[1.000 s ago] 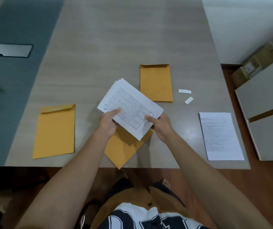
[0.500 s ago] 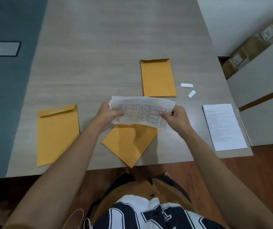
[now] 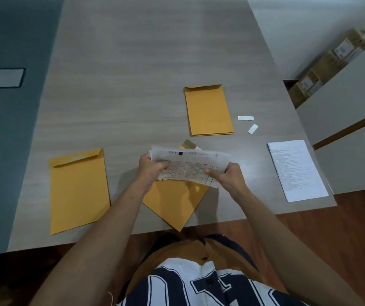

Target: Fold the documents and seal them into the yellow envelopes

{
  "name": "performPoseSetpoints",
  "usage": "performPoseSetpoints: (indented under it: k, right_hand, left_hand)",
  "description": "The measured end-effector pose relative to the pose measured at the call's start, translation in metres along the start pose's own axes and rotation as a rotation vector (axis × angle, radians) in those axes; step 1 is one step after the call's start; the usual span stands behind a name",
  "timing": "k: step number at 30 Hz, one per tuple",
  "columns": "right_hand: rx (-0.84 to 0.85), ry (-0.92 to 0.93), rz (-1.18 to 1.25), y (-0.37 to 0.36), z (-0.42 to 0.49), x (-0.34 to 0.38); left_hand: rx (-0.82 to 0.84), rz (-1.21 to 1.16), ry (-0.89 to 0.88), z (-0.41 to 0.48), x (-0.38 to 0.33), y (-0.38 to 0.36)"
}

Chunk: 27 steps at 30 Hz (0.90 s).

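- I see the documents (image 3: 190,164) held up over the near middle of the tabletop (image 3: 133,85), between both hands.
- They are white sheets bent over along their length. The upper fold shows small print and a black square, and the lower face shows a ruled grid.
- The left hand (image 3: 150,171) has its grip clamped on the left end of the documents, fingers curled round the edge.
- The right hand (image 3: 228,177) has its grip pinched on the right end, thumb on top.
- Under the hands lies a tilted yellow envelope (image 3: 172,202), one corner past the near edge, its flap end showing beyond the papers.
- A second yellow envelope (image 3: 77,191) lies flat to the left, flap raised.
- A far envelope stack (image 3: 209,111) lies beyond, with two white strips (image 3: 246,117) beside it.
- A printed paper stack (image 3: 296,171) lies at the right.
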State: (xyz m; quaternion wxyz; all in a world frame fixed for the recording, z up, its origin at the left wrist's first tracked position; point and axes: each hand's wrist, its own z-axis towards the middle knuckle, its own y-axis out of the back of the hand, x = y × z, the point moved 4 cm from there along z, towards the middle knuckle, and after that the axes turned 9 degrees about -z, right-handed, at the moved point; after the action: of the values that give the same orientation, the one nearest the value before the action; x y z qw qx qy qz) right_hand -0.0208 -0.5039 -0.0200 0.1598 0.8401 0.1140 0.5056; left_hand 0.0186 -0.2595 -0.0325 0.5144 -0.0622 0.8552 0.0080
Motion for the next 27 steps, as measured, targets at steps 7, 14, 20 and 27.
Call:
performPoseSetpoints:
  k: [7,14,20,27]
  right_hand:
    - [-0.118,0.010,-0.118,0.038,0.012,0.010]
    - [-0.288,0.031,-0.344,0.102,0.030,0.015]
    - [-0.285,0.149,-0.491,0.121,0.046,0.034]
    - [-0.230,0.249,-0.609,0.137,0.060,0.036]
  left_hand:
    - [-0.055,0.015,-0.073,0.015,-0.018,-0.026]
    - [-0.187,0.502,-0.199,0.015,0.001,-0.053]
    - [0.106,1.050,-0.173,0.006,0.024,-0.087]
    - [0.058,1.356,-0.156,0.004,0.017,-0.100]
